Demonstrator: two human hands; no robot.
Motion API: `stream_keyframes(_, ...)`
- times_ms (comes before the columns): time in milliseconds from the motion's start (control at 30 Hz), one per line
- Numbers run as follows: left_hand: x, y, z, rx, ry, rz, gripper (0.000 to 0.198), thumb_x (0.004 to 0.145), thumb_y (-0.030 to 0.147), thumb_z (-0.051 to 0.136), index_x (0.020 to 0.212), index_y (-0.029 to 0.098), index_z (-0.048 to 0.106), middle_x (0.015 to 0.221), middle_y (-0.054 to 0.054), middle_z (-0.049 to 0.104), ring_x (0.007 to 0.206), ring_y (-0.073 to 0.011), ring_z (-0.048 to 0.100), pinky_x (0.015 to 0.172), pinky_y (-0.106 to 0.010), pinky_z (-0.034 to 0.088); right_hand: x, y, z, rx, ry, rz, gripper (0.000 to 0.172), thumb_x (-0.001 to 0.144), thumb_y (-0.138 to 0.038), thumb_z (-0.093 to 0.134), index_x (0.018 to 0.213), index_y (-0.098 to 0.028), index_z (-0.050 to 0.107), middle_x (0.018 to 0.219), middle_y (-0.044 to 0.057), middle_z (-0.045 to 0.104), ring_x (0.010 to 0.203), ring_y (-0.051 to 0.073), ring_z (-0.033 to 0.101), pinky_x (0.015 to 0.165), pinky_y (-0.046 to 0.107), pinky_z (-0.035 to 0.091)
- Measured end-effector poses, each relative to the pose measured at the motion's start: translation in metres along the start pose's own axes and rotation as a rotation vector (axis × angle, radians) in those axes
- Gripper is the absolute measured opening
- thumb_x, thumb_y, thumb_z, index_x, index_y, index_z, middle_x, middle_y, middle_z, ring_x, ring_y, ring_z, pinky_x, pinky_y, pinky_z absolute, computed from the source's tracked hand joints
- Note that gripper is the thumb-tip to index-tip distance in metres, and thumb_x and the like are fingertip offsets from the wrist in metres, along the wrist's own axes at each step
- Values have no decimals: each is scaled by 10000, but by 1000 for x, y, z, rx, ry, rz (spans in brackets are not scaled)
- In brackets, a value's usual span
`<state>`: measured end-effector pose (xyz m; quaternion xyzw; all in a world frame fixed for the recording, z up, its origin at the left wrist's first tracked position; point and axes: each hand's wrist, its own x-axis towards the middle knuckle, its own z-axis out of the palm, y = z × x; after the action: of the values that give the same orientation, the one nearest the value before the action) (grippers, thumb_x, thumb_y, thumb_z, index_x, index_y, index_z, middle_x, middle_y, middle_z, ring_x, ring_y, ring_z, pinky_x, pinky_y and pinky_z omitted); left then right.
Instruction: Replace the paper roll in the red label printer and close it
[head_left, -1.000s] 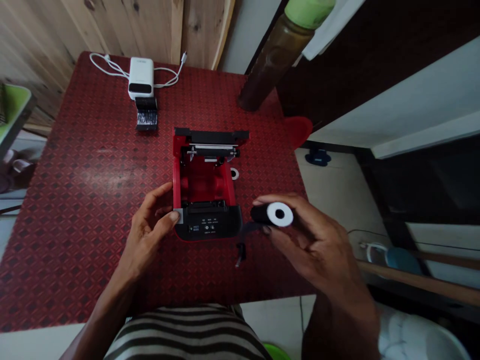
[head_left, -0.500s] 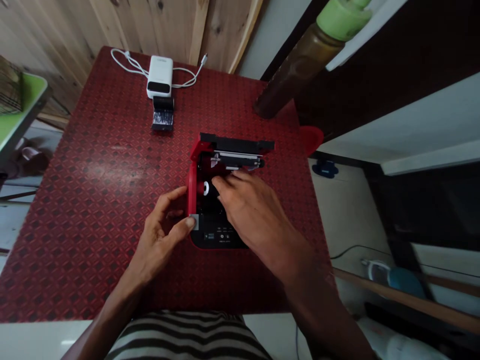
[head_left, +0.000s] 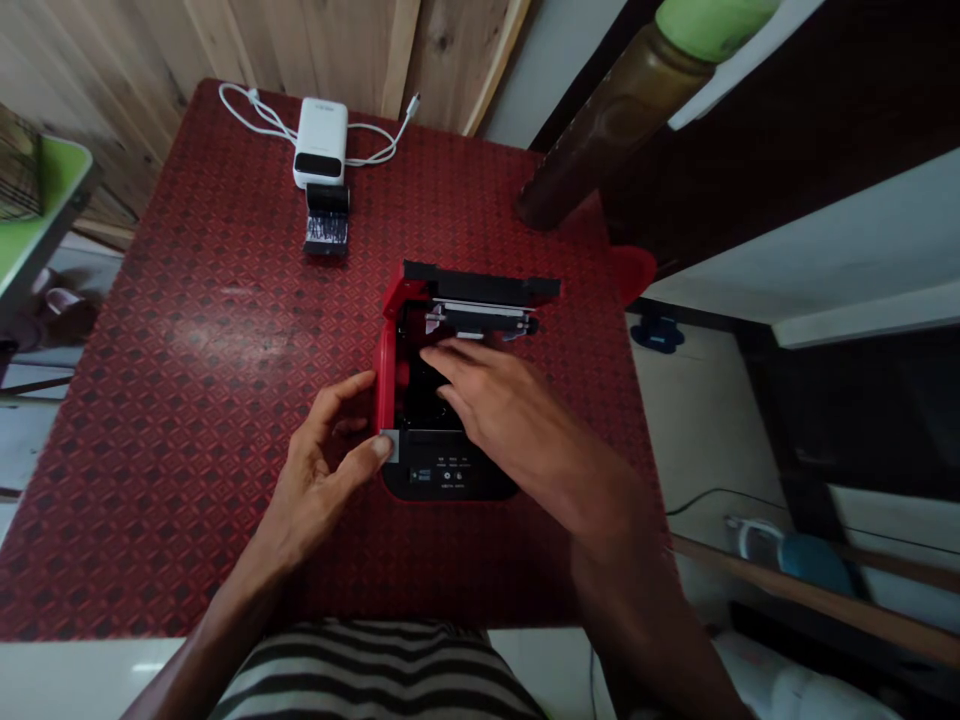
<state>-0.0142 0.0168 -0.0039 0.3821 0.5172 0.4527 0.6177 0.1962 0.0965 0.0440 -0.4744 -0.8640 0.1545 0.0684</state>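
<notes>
**Open red thermal printer (head_left: 386, 385) under both hands.**
Left hand (head_left: 322, 465) pinched on grey tab (head_left: 388, 446), near-left corner; right hand (head_left: 517, 425) held open over bay (head_left: 420, 400), nothing gripped.

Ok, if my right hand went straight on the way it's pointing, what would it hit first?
Probably the red side wall of the open printer, beyond your right hand. Depth is hard to judge, though, so the dark interior below your fingers might come first.

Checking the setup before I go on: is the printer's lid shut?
No, the lid of the printer stands open at the far end, with the right hand above the compartment.
</notes>
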Motion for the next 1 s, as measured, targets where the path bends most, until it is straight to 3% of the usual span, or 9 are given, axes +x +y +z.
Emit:
stream_keyframes(200,0,-1,-1,27,4,-4,649,1009,564,875,1559,269,695,1477,-114,789,1286,-347,763,1110,-502,609,-20,6,-26,185,6,-234,445,1035,53,630,1190,-280,881,1226,17,903,1154,223,831,1084,416,694)
stream_keyframes(433,0,-4,-2,25,13,-2,643,1003,568,887,1544,266,717,1494,-119,791,1327,-362,762,1169,-537,593,-11,11,-12,122,-23,-262,275,1069,8,690,994,-211,838,1148,62,878,1089,229,797,1022,408,680)
stream_keyframes(600,9,9,-5,55,73,124,547,1080,575,787,1540,282,747,1610,-117,750,1547,-406,658,1304,-604,507,-23,8,-9,159,153,-207,281,1116,-34,671,951,-219,803,1051,44,832,989,216,761,920,392,661)
stream_keyframes(733,39,38,3,172,136,356,507,1065,555,811,1521,335,773,1653,-76,716,1568,-387,633,1282,-562,538,-41,-3,-6,164,338,-154,288,1130,-36,650,969,-225,796,998,39,790,936,205,737,855,370,642)
stream_keyframes(800,56,51,8,218,130,404,474,1092,552,776,1529,369,769,1678,-38,690,1589,-367,611,1317,-563,504,-49,-9,-3,130,395,-125,299,1126,-13,629,1018,-229,806,979,32,777,918,198,728,846,366,640)
stream_keyframes(900,71,60,16,194,65,424,413,1114,651,720,1400,375,833,1468,-9,781,1460,-357,681,1274,-537,534,-57,-16,1,43,458,-103,283,1116,2,632,1073,-205,819,953,34,778,877,191,711,800,352,638)
stream_keyframes(1000,71,62,20,174,56,409,393,1135,677,683,1220,341,868,1322,-17,815,1413,-346,701,1268,-505,538,-64,-22,3,-23,506,-101,243,1120,-7,643,1097,-167,825,953,52,803,847,189,712,767,346,640)
